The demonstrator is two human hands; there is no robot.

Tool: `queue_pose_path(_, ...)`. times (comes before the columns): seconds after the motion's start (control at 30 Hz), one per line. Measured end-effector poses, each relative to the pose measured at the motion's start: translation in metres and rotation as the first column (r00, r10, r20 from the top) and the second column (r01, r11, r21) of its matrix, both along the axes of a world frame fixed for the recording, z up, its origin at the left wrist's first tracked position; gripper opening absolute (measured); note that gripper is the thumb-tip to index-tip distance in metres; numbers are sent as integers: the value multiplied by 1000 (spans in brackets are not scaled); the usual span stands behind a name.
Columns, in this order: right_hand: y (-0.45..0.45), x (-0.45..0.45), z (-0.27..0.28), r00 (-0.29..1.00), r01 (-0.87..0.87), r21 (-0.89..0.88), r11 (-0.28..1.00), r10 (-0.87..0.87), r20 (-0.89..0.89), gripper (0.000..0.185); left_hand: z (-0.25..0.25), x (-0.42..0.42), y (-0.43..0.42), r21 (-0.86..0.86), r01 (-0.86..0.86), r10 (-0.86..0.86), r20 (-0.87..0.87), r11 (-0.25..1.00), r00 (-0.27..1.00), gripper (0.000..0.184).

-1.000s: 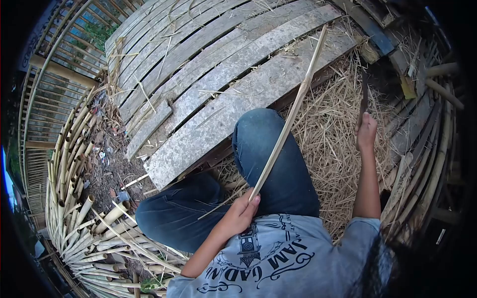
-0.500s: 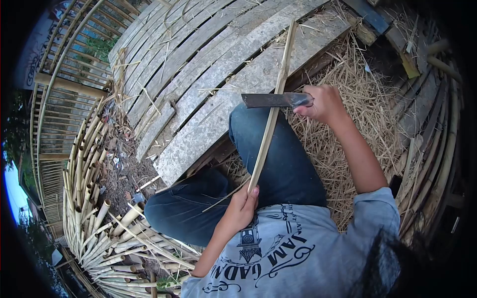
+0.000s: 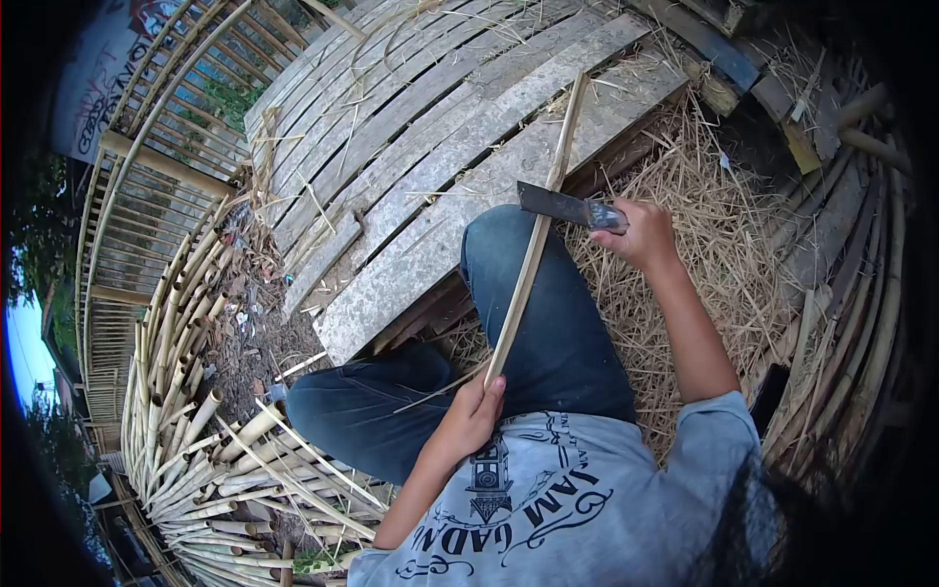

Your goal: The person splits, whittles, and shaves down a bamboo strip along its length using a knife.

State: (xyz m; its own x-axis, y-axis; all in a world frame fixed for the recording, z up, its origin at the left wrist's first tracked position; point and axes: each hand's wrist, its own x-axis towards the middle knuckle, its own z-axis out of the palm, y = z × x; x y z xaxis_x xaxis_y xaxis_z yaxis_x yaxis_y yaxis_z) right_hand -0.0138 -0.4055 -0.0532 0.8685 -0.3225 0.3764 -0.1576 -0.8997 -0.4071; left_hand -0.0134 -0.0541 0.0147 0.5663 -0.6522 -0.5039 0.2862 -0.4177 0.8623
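From the right, my right hand grips a knife across the bamboo strip slanting up-right from my left hand, closed around its lower end.

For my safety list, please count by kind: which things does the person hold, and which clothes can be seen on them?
Knife, in right hand: 1
Long strip, in left hand: 1
Printed shirt: 1
Pair of jeans: 1
Total: 4

Grey-blue shirt, black lettering, faded blue jeans
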Motion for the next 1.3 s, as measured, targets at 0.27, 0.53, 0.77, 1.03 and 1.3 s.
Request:
queue_pose_path(0.27,-31,-6,-11,1000,30,81,996,-30,-5,79,11,-8,-9,109,41,-48,56,993,997,28)
queue_pose_path(0.53,-1,-17,-4,958,-223,-143,964,244,151,78,-1,-18,-19,113,-9,-6,134,994,991,33)
queue_pose_path(0.77,-15,-8,-1,974,-150,-46,988,155,165,76,-4,-1,-33,92,32,-51,221,995,974,34)
queue_pose_path(1.03,-63,-3,8,957,253,197,947,-275,94,61,3,23,-25,45,121,-119,-45,992,992,29)
queue_pose_path(1.3,-76,-14,16,904,423,231,876,-392,-169,61,-2,52,-32,35,293,-286,-130,956,949,27)
